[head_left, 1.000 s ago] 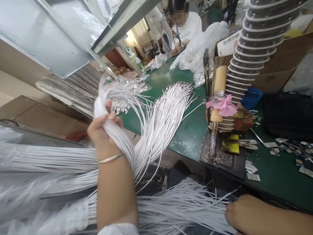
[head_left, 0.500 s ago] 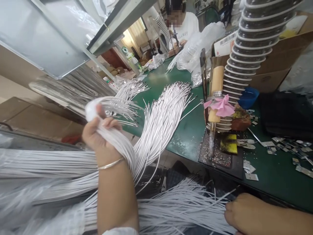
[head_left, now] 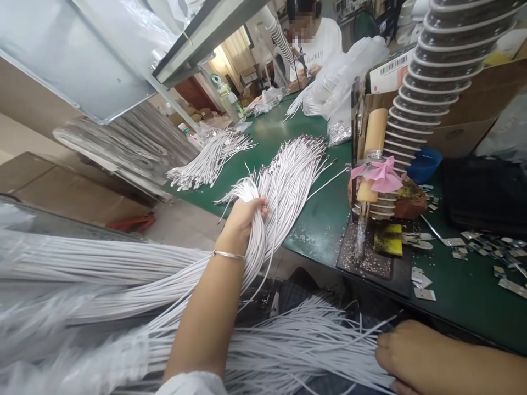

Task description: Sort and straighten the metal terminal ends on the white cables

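You wear a slim, shiny silver bangle (head_left: 228,255) on your left wrist (head_left: 234,241) and — toward seven o'clock — a white sleeve (head_left: 191,384), while your right forearm (head_left: 465,356), toward four o'clock, is bare.

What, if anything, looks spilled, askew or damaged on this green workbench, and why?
Loose crumbs litter the dark mat below the wooden-handled tool, looking spilled. The yellow sponge there is blackened on one side, perhaps scorched or just dirty. One white wire sticks out from the large bundle, askew from its neighbours.
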`<action>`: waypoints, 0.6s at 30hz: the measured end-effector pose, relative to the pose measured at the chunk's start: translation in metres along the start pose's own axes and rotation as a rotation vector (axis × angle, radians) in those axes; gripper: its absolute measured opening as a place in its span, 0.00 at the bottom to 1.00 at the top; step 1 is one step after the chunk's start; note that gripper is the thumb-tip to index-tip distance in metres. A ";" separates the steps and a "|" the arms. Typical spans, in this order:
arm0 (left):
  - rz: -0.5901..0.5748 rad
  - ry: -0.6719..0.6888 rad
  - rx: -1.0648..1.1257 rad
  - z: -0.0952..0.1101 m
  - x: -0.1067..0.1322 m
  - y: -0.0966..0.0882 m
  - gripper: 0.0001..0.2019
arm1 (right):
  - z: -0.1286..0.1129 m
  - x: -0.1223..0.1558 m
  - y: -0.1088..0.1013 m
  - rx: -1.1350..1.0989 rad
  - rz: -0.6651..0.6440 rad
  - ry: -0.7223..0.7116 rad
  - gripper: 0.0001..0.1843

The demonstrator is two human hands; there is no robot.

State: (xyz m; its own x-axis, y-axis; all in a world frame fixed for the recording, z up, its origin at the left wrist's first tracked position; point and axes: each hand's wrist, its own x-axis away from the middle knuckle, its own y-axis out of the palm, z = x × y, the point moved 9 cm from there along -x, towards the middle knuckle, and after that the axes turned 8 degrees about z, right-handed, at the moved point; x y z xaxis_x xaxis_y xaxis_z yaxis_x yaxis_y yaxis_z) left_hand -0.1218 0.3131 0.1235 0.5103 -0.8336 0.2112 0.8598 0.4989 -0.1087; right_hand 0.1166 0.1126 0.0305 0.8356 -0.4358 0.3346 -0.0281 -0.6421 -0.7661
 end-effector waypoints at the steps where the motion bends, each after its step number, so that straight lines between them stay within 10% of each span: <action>1: -0.022 0.022 -0.062 -0.001 -0.002 0.005 0.07 | 0.000 0.000 0.000 0.008 0.007 -0.007 0.13; 18: -0.042 0.382 -0.645 0.016 -0.022 0.012 0.08 | -0.005 0.000 -0.003 0.116 0.073 -0.079 0.12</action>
State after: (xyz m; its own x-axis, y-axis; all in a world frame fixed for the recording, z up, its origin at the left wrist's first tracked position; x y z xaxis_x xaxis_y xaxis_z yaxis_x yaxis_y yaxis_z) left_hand -0.1229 0.3413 0.1331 0.3453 -0.9318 -0.1119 0.6570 0.3251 -0.6802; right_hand 0.1143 0.1117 0.0359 0.8742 -0.4250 0.2350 -0.0306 -0.5312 -0.8467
